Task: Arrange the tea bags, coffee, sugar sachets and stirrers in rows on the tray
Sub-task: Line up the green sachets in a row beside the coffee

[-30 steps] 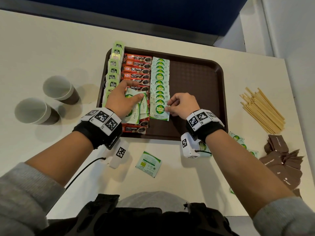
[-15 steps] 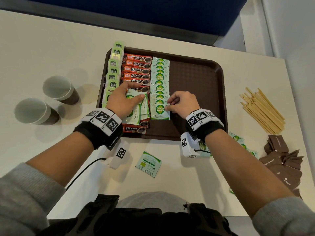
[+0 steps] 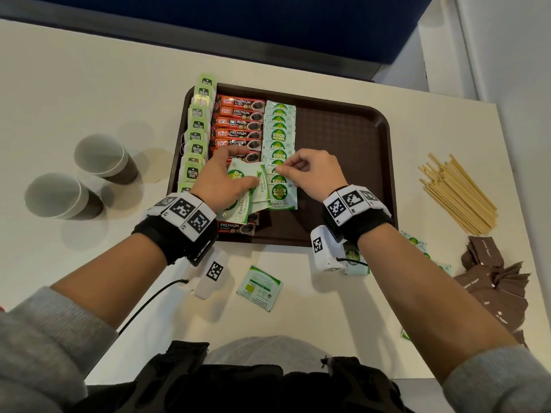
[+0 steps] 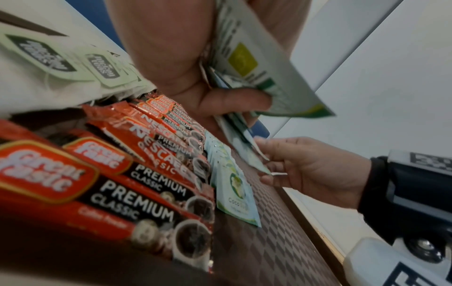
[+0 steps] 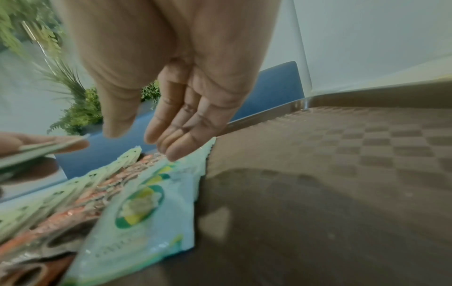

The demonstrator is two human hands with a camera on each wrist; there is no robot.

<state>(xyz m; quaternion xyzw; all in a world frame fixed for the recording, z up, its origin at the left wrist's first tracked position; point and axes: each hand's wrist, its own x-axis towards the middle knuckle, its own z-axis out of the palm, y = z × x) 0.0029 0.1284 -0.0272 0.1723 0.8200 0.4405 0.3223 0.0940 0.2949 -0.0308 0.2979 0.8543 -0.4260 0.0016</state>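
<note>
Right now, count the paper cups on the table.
2. Both stand left of the tray: one cup nearer it, the other cup further left and closer to the person. None seem hidden.

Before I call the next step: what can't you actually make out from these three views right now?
- How many sachets the left hand holds: fanned stack, overlapped in head and left wrist views.
- Whether the right hand pinches a sachet: head view too small, right wrist view blurred.
- Near end of the coffee row: hidden under the left hand.
</note>
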